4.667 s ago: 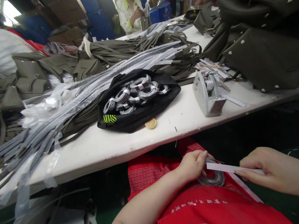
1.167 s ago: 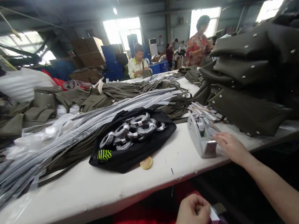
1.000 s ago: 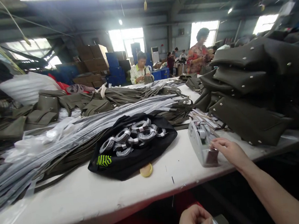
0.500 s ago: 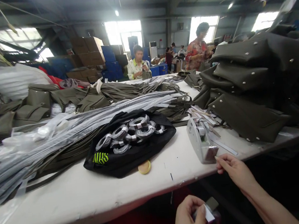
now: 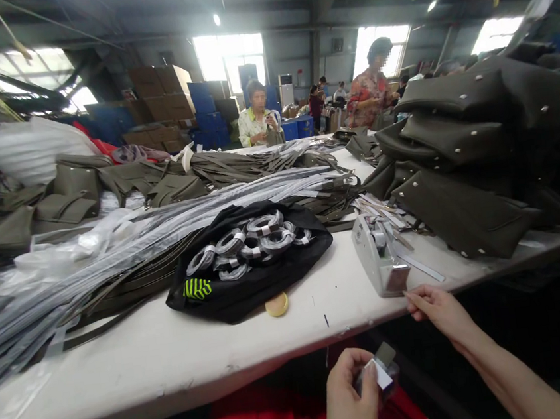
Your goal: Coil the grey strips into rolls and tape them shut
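Low over my lap, my left hand (image 5: 351, 388) is closed on a rolled strap (image 5: 386, 356) with a white paper band (image 5: 380, 373) around it. One dark olive end sticks up, and clear plastic shows at its side. My right hand (image 5: 438, 313) pinches at the front lip of a grey tape dispenser (image 5: 373, 260) on the table's edge. Thumb and forefinger appear to grip the tape's end, though the clear tape barely shows. Left of the dispenser, several banded strap coils (image 5: 248, 243) in clear plastic lie on a black cloth bag (image 5: 210, 307) with green letters.
A yellow-rimmed round disc (image 5: 277, 304) lies on the white table (image 5: 185, 353) by the bag. Long plastic-wrapped straps (image 5: 129, 252) spread leftward. Dark olive bags (image 5: 465, 216) pile at the right, near white strips (image 5: 423, 266). Two people (image 5: 258, 118) work across the table.
My left hand has risen slightly with the rolled strap. My right hand stays pinched at the dispenser. The view has shifted a little, moving the table's contents slightly right and up.
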Motion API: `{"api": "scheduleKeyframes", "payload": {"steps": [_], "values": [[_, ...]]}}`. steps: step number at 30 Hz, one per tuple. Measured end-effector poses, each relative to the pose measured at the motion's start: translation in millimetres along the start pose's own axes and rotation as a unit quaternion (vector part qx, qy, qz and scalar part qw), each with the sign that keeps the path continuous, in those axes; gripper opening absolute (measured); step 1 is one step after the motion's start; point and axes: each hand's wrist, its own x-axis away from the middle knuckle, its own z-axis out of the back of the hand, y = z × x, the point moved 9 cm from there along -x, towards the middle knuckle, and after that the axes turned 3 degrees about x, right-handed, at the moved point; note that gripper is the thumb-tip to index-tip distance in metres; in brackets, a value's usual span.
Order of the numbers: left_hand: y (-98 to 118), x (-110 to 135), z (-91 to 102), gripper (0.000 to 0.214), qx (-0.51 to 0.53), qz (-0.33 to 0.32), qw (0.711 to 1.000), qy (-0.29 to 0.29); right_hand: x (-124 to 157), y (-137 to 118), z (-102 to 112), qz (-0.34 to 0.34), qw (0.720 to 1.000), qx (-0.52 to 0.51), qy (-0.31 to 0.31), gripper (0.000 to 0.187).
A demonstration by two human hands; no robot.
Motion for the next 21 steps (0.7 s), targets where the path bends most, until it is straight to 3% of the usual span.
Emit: {"api": "scheduleKeyframes", "payload": {"steps": [4,8,11,21], "values": [[11,4,0.8,0.025,-0.03,0.008,0.999,0.013,42,-21,-18,0.006,0.998,-0.002,-0.064,0.051],[18,6,-0.8,0.019,-0.038,0.007,0.999,0.021,99,-55,-63,-0.008,0.977,-0.056,-0.206,0.044],[17,6,1.4,0.019,-0.038,0.012,0.999,0.03,127,-58,-89,-0.041,0.958,-0.077,-0.272,0.047],[16,6,8.6,0.023,-0.002,0.012,0.998,0.058,124,-2,-106,-0.078,0.974,-0.051,-0.208,0.052]]}}
